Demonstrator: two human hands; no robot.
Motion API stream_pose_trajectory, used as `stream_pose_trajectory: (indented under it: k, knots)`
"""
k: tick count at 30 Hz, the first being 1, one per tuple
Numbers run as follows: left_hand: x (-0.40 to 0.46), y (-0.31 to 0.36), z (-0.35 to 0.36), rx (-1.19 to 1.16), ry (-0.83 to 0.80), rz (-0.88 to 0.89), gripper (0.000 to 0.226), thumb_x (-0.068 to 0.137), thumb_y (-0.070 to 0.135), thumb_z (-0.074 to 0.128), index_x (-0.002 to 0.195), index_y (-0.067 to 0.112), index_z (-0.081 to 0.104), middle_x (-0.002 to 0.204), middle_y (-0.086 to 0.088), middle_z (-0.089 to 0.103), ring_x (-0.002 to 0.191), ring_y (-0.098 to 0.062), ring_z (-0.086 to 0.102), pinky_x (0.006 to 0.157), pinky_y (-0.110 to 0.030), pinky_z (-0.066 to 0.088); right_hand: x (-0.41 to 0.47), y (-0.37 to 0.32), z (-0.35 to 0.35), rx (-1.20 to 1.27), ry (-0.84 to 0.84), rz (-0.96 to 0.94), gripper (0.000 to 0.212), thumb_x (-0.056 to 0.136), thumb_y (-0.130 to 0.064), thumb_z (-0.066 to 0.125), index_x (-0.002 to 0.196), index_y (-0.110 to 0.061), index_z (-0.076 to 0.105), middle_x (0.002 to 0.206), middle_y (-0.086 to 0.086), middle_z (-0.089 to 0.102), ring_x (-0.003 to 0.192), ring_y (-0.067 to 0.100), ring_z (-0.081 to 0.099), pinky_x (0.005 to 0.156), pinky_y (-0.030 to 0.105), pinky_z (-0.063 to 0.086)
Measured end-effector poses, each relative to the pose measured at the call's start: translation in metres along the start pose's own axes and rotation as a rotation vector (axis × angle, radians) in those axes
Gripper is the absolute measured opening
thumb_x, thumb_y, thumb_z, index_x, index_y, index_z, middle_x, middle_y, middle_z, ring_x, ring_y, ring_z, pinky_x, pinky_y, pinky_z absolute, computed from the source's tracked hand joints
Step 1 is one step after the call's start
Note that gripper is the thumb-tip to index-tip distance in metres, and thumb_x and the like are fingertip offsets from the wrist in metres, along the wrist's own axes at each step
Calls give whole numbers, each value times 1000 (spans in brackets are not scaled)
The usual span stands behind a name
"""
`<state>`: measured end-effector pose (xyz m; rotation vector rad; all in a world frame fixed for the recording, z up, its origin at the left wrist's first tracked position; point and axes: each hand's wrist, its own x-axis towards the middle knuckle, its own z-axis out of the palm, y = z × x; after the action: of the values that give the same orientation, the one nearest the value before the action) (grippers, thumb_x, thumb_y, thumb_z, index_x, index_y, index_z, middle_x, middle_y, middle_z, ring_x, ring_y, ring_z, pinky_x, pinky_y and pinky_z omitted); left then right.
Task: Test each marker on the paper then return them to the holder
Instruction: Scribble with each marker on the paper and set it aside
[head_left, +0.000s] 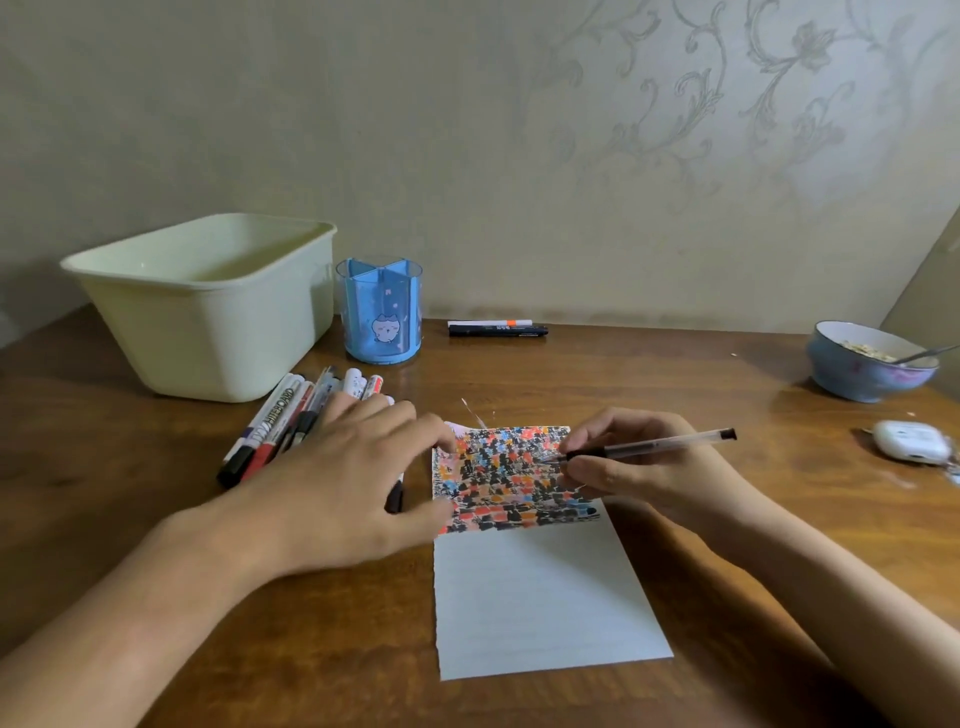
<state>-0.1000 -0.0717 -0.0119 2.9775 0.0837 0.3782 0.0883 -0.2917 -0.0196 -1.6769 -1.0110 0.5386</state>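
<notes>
A white sheet of paper (540, 597) lies on the wooden table; its upper part is covered with black, red, orange and blue marks. My right hand (639, 467) pinches a clear-barrelled black pen (660, 445), its tip touching the marked area. My left hand (343, 467) lies flat with straight fingers, fingertips pressing the paper's left edge, over a pile of several markers (280, 421). The blue divided holder (380, 312) stands behind with no marker showing in it. Two more markers (496, 327) lie by the wall.
A pale green plastic bin (208, 306) stands at the back left beside the holder. A blue bowl with a spoon (867, 364) sits at the right, and a white earbud case (911, 441) lies in front of it. The wall runs along the table's far edge.
</notes>
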Motion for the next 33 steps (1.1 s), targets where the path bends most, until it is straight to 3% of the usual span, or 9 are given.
stream_pose_trajectory:
  k: [3, 6, 10, 14, 17, 20, 23, 28, 33]
  knots:
    - [0, 1, 4, 149, -141, -16, 71, 78, 86, 39, 139, 50, 33, 105, 21, 33, 106, 1, 17, 107, -29, 11, 1, 1, 2, -26, -4, 0, 23, 76, -21, 74, 94, -7, 72, 95, 14, 76, 91, 31, 74, 84, 48, 61]
    - [1, 4, 6, 137, -174, -27, 82, 72, 90, 43, 141, 46, 37, 104, 19, 33, 104, -1, 10, 101, -29, 8, 0, 2, 1, -54, 20, -4, 21, 77, -21, 74, 93, -9, 74, 96, 12, 76, 91, 27, 74, 83, 47, 61]
    - [0, 9, 8, 109, -180, -44, 86, 70, 92, 41, 142, 45, 39, 103, 17, 35, 115, -7, 17, 108, -34, 8, -2, -1, 8, -48, 36, -59, 13, 78, -19, 75, 90, -15, 78, 92, 11, 77, 85, 26, 74, 77, 33, 61]
    - [0, 20, 14, 131, -120, -26, 85, 72, 92, 36, 141, 42, 40, 105, 13, 38, 109, -10, 21, 103, -33, 6, -8, -9, 23, -60, 19, -61, 17, 82, -24, 71, 91, -10, 74, 80, 11, 76, 75, 24, 74, 67, 27, 59]
    - [1, 29, 19, 138, -76, -24, 85, 72, 94, 34, 136, 40, 46, 104, 10, 41, 107, -15, 28, 103, -38, 14, -13, -16, 39, -44, -53, -30, 18, 82, -25, 71, 92, -10, 74, 79, 11, 76, 75, 25, 74, 65, 30, 59]
    - [1, 33, 21, 147, -49, -13, 81, 72, 93, 36, 129, 38, 52, 103, 9, 44, 107, -16, 32, 100, -38, 15, -15, -15, 51, -91, -82, -42, 7, 85, -14, 76, 93, -15, 75, 80, 8, 75, 74, 25, 74, 66, 33, 60]
    - [1, 33, 21, 154, -37, -12, 82, 72, 94, 35, 130, 38, 52, 105, 9, 47, 108, -16, 33, 101, -38, 15, -15, -13, 58, -174, -37, -72, 14, 87, -4, 75, 86, -19, 75, 72, 8, 74, 63, 24, 72, 62, 30, 58]
    - [2, 32, 23, 134, -56, -21, 85, 70, 94, 34, 133, 39, 49, 108, 10, 49, 111, -15, 33, 104, -40, 15, -16, -16, 64, -283, 17, -111, 17, 84, -5, 74, 77, -21, 74, 65, -3, 71, 56, 9, 66, 56, 23, 52]
    - [2, 32, 24, 133, -55, -26, 85, 70, 94, 34, 134, 40, 47, 107, 11, 47, 109, -14, 32, 103, -39, 15, -18, -16, 69, -311, 28, -93, 17, 81, -3, 70, 74, -19, 72, 61, 1, 69, 52, 8, 61, 53, 24, 50]
